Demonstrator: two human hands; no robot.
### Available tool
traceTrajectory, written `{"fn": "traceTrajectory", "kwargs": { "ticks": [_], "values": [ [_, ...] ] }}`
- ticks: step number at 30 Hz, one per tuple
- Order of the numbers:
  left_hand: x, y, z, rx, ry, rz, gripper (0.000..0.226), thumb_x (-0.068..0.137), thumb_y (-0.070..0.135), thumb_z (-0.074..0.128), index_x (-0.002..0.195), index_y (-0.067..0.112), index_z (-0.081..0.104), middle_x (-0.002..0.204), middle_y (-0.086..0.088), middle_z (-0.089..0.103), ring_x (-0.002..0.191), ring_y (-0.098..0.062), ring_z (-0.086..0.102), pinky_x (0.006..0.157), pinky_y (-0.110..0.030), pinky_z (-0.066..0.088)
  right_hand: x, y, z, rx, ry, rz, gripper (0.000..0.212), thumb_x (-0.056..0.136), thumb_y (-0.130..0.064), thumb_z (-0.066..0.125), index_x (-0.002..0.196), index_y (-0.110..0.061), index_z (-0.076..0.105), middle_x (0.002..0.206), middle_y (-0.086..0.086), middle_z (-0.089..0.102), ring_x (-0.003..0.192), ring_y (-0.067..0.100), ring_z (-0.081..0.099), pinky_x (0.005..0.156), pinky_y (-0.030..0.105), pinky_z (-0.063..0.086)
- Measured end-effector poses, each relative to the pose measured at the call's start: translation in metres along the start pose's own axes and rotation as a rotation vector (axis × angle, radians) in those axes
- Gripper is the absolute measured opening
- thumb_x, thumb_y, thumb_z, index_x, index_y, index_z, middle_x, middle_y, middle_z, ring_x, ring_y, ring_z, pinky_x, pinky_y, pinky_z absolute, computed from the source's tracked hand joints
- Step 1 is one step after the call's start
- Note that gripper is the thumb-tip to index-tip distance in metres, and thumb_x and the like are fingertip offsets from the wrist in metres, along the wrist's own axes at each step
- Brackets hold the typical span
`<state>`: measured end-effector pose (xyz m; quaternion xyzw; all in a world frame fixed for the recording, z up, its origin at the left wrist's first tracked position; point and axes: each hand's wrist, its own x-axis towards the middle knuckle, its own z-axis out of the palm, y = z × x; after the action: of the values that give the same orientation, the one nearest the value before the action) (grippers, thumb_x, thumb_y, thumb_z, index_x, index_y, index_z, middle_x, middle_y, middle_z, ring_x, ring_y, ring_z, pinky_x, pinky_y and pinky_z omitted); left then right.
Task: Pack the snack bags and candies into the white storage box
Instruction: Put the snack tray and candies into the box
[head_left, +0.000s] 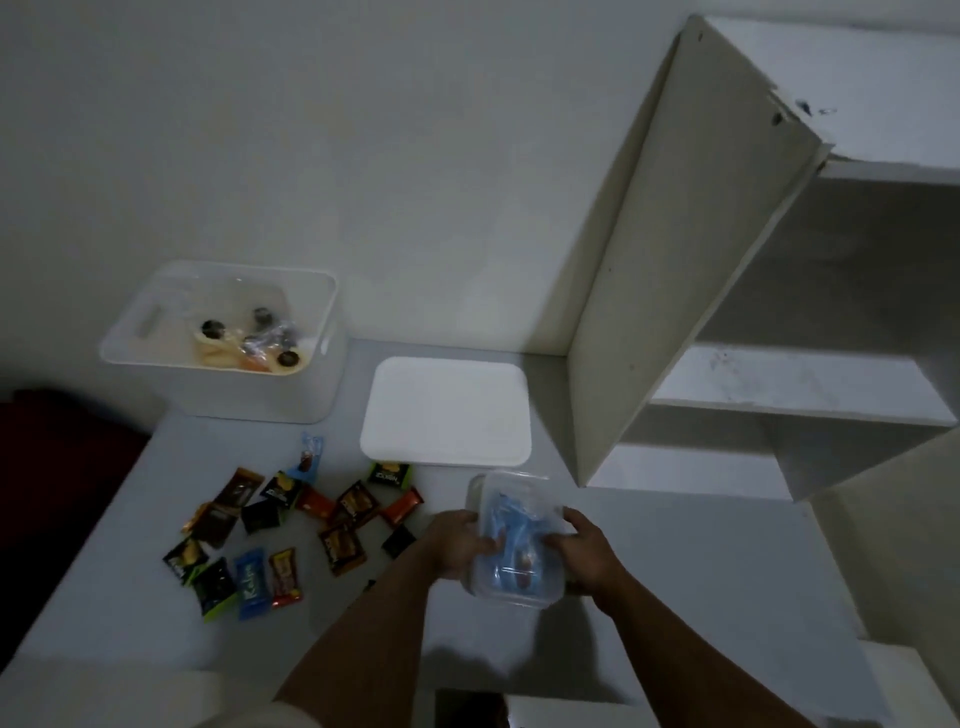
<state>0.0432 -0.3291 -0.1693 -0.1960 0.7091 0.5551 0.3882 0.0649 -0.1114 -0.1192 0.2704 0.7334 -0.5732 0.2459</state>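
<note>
The white storage box (291, 400) stands open at the back left of the table, with a few wrapped snacks (249, 345) inside. Its flat white lid (447, 410) lies to the right of it. Several small snack bags and candies (291, 525) are scattered on the table in front of the box. Above the table's right part I hold a clear plastic container (514, 540) with blue packets inside. My left hand (457, 543) grips its left side and my right hand (582, 551) grips its right side.
A white shelf unit (779, 322) with open compartments rises on the right, its side panel close to the lid. A dark red surface (57, 467) lies beyond the table's left edge. A plain wall stands behind the box.
</note>
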Motion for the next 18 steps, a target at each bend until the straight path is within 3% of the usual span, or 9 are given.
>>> {"fn": "traceTrajectory", "kwargs": {
  "ticks": [3, 8, 12, 15, 18],
  "values": [
    [-0.011, 0.017, -0.025, -0.098, -0.010, 0.051, 0.077, 0.050, 0.034, 0.100, 0.118, 0.009, 0.072, 0.109, -0.014, 0.076, 0.096, -0.032, 0.075, 0.086, -0.054, 0.060, -0.008, -0.031, 0.011, 0.039, -0.037, -0.040, 0.050, 0.094, 0.000, 0.065, 0.137, -0.020, 0.053, 0.094, 0.001, 0.068, 0.079, 0.017, 0.066, 0.065, 0.033, 0.058],
    [-0.050, 0.082, -0.100, -0.146, 0.075, 0.209, 0.061, 0.072, 0.035, 0.090, 0.121, 0.007, 0.069, 0.108, -0.012, 0.077, 0.094, -0.030, 0.076, 0.085, -0.049, 0.062, -0.010, -0.129, 0.053, 0.016, -0.056, -0.169, 0.050, 0.099, -0.005, 0.060, 0.142, -0.027, 0.048, 0.094, 0.000, 0.065, 0.076, 0.015, 0.066, 0.052, 0.028, 0.055],
    [-0.095, 0.137, -0.179, -0.159, 0.219, 0.325, 0.036, 0.085, 0.037, 0.076, 0.110, 0.011, 0.073, 0.102, -0.011, 0.077, 0.090, -0.027, 0.076, 0.079, -0.044, 0.064, -0.004, -0.218, 0.113, -0.043, -0.087, -0.288, 0.057, 0.100, -0.017, 0.058, 0.150, -0.037, 0.040, 0.129, 0.007, 0.061, 0.090, 0.020, 0.067, 0.065, 0.034, 0.058],
    [-0.110, 0.164, -0.247, -0.228, 0.303, 0.323, 0.035, 0.083, 0.039, 0.075, 0.105, 0.012, 0.074, 0.095, -0.010, 0.078, 0.081, -0.026, 0.076, 0.076, -0.042, 0.064, -0.006, -0.282, 0.166, -0.071, -0.110, -0.378, 0.059, 0.100, -0.020, 0.056, 0.153, -0.036, 0.037, 0.138, 0.008, 0.056, 0.100, 0.024, 0.066, 0.067, 0.034, 0.059],
    [-0.112, 0.175, -0.318, -0.282, 0.337, 0.276, 0.042, 0.084, 0.045, 0.072, 0.107, 0.010, 0.072, 0.091, -0.010, 0.074, 0.067, -0.021, 0.070, 0.065, -0.039, 0.063, -0.002, -0.331, 0.222, -0.137, -0.146, -0.408, 0.056, 0.101, -0.022, 0.053, 0.153, -0.034, 0.038, 0.138, 0.010, 0.057, 0.108, 0.032, 0.066, 0.080, 0.042, 0.061]
  ]
}}
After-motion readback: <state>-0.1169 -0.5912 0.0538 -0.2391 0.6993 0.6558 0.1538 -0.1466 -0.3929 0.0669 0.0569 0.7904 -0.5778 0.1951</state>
